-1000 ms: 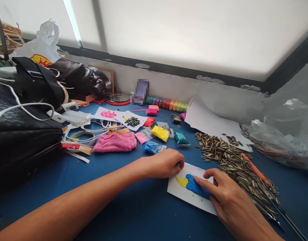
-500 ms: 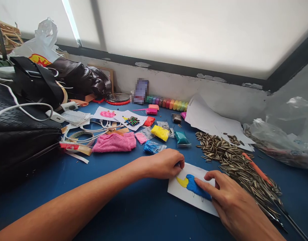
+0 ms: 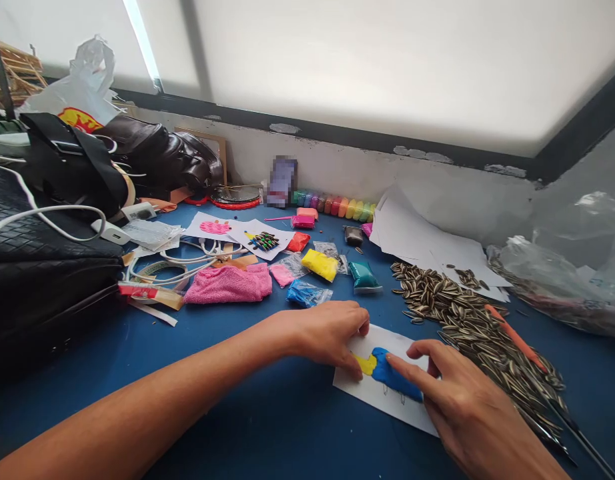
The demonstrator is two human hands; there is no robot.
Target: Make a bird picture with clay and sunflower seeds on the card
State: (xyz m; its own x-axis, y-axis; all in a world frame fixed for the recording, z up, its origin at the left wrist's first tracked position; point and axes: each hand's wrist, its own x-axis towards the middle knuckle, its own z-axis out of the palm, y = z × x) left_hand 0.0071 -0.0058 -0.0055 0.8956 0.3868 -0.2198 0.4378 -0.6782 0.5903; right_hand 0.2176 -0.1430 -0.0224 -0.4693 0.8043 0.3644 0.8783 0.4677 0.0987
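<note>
A white sheet of paper (image 3: 367, 395) lies on the blue table in front of me. Blue modelling clay (image 3: 398, 375) is spread flat on it, with a yellow clay piece (image 3: 368, 365) joined at its left end and small drawn legs below. My left hand (image 3: 330, 330) rests at the paper's left edge, thumb stretched down beside the yellow clay and apart from the bent fingers. With its index fingertip, my right hand (image 3: 455, 387) touches the top of the blue clay. Its thumb lies low by the clay's right end, and neither hand is gripping anything visible.
Sunflower seeds (image 3: 437, 293) are heaped at the right, with an orange stick (image 3: 517, 340) on them. Bagged clay, including a yellow pack (image 3: 320, 265) and a teal pack (image 3: 363, 277), lies beyond my hands. A pink cloth (image 3: 230, 283) and a black bag (image 3: 47, 287) are leftward.
My left thumb has moved out from the fingers and down toward the yellow clay. The right index finger stays on the blue clay, with barely any shift.
</note>
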